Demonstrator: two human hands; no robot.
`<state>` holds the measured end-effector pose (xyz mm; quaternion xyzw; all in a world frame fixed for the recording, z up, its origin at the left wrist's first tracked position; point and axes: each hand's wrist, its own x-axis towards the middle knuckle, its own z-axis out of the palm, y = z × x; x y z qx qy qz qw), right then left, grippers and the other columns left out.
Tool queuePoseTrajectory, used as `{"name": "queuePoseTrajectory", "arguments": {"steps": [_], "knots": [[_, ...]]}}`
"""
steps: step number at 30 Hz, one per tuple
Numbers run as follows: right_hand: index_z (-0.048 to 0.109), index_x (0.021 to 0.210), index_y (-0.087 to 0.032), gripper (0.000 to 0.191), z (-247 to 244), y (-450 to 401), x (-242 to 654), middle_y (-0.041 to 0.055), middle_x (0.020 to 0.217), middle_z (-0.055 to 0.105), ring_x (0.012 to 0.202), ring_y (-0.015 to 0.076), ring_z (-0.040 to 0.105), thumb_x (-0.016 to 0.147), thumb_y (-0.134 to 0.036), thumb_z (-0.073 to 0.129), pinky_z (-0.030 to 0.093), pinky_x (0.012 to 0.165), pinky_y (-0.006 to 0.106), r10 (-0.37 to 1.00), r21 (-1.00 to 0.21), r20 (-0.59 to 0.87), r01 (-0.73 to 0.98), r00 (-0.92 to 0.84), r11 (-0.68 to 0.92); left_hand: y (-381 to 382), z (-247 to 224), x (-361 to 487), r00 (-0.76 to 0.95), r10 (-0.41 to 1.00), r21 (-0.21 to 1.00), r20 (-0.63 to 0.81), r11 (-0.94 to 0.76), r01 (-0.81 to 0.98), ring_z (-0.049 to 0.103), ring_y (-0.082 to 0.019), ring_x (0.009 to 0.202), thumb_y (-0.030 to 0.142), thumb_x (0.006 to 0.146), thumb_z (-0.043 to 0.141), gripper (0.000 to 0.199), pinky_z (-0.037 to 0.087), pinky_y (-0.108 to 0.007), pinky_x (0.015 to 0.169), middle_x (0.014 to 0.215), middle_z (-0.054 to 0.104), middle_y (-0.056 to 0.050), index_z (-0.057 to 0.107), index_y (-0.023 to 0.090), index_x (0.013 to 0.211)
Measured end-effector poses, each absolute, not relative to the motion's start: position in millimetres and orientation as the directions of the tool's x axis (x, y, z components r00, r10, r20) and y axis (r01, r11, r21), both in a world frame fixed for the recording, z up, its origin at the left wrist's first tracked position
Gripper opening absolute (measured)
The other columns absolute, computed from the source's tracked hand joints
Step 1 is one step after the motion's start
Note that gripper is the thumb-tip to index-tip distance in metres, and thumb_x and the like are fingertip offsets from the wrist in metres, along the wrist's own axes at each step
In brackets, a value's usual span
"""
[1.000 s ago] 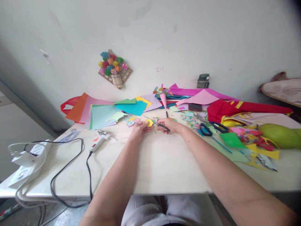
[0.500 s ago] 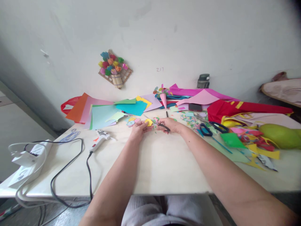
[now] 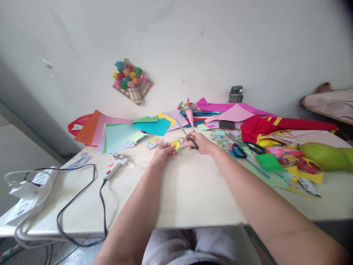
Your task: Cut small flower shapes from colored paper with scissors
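The scissors point(image 3: 182, 128) you hold have thin metal blades and dark handles that look like plastic. Your yellow piece point(image 3: 176, 144) is matt paper, as is the turquoise sheet point(image 3: 154, 127). Your pale tabletop point(image 3: 187, 195) looks smooth, the glue gun point(image 3: 115, 168) white plastic, your grey trousers point(image 3: 165, 247) matt cloth.

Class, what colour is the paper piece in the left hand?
Yellow: the paper piece, seen in the head view.
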<state>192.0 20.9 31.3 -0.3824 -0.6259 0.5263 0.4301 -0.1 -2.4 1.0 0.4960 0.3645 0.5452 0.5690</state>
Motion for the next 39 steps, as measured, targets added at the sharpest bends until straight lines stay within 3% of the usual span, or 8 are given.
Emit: {"name": "queuePoseTrajectory", "arguments": {"steps": [9,17,28,39], "knots": [[0.054,0.085,-0.017,0.033,25,26,185,-0.0055,0.059,0.056,0.053,0.0083,0.054,0.057,-0.013,0.070,0.045,0.055,0.021,0.917,-0.971,0.239,-0.085,-0.320,0.224,-7,6,4,0.218,0.972,0.987,0.084,-0.051,-0.152,0.056,-0.010,0.053,0.027,0.059,0.076,0.022,0.049,-0.026,0.060,0.061,0.061,0.000,0.058,0.014,0.064],[0.055,0.091,-0.015,0.038,25,24,179,-0.0068,0.058,0.054,0.053,0.0074,0.050,0.055,-0.014,0.066,0.039,0.054,0.020,0.879,-0.958,0.276,-0.041,-0.390,0.283,-8,7,6,0.263,0.963,0.998,0.053,-0.039,-0.058,0.056,-0.011,0.057,0.026,0.057,0.076,0.023,0.045,-0.024,0.061,0.065,0.064,-0.002,0.060,0.012,0.065],[0.054,0.090,-0.016,0.035,34,16,174,-0.0075,0.054,0.052,0.046,0.0071,0.047,0.057,-0.008,0.062,0.036,0.045,0.018,0.945,-0.977,0.202,0.019,-0.258,0.215,-4,5,5,0.142,0.987,0.977,0.078,-0.048,-0.205,0.055,-0.010,0.054,0.024,0.056,0.076,0.023,0.048,-0.026,0.058,0.064,0.060,0.000,0.056,0.013,0.060],[0.055,0.088,-0.015,0.036,37,10,172,-0.0075,0.054,0.054,0.045,0.0056,0.049,0.057,-0.011,0.074,0.040,0.045,0.017,0.961,-0.987,0.148,0.027,-0.234,0.158,-2,2,2,0.186,0.979,0.973,0.084,-0.040,-0.228,0.062,-0.014,0.057,0.028,0.062,0.076,0.020,0.051,-0.027,0.063,0.064,0.065,-0.003,0.061,0.014,0.063]]}}
